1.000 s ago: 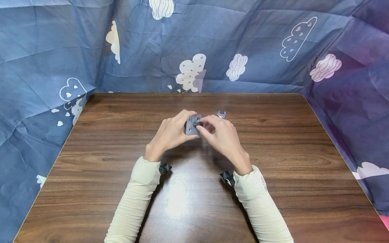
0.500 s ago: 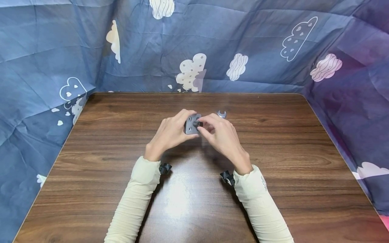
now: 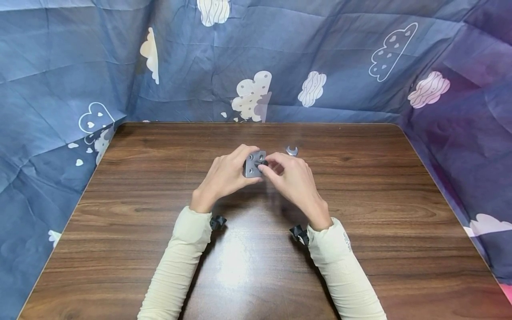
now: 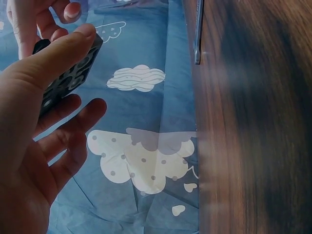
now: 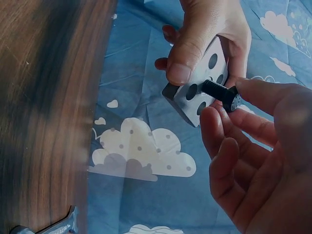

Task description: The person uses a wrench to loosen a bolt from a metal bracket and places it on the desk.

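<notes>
My left hand (image 3: 226,172) grips a grey metal block (image 5: 184,104) with several round holes, thumb on one edge and fingers behind. A black hex bolt (image 5: 217,91) sticks out of the middle of the block's face, with much of its thread showing. In the right wrist view, the thumb and fingers of my right hand (image 5: 265,141) pinch the bolt's head. Both hands hold the parts above the table. From the left wrist view the block (image 4: 73,80) shows edge-on beyond my left thumb, and the bolt is mostly hidden there.
A silver open-ended wrench (image 3: 292,151) lies on the wooden table (image 3: 360,186) just beyond my right hand, its handle hidden in the head view. Blue cloth (image 3: 180,89) with cloud prints hangs along the back and sides of the table.
My right fingertips shift slightly around the bolt's head, which shows more at half a second ago than now. The left hand and block stay nearly in place.
</notes>
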Tool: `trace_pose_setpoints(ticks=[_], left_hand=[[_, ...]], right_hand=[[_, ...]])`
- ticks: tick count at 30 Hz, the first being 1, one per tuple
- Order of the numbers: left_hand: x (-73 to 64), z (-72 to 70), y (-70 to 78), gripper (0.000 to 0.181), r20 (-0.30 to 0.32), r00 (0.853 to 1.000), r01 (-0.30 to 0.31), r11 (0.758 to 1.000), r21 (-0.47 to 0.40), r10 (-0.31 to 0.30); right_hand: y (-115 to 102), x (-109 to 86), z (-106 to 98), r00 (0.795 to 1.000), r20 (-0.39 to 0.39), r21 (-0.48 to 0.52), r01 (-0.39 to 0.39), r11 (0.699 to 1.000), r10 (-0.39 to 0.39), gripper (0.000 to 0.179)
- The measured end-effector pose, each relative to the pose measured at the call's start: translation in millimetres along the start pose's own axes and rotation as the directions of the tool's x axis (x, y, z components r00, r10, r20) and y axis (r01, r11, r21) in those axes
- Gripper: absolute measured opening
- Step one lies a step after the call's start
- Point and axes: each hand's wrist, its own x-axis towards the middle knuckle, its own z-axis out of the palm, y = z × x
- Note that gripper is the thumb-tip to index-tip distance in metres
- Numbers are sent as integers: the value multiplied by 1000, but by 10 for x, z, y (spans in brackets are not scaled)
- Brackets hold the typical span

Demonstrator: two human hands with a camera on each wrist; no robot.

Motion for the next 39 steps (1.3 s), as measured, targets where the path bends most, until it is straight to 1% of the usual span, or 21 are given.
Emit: trace_pose_setpoints(ticks=[13,25,32,39], left_hand=[[-3,5,-3,66,-3,1000,4,1000,12,-4],[-3,-8,3,67,25,1000,12,1000,21,-12],[-6,-5,11,66,22,1000,7,1000,22,-7],[-3,-8,15,67,22,1000,0,1000,10,0]], right_hand=[[4,0,-7,998,9,14,61,998,-61,25],[14,-17,-4,994,-16,5,106,994,-106,23],[20,-17,-11,991,-27,24,135,990,-135,22],[41,-7,-3,982,-50,45,185,982,-182,20]])
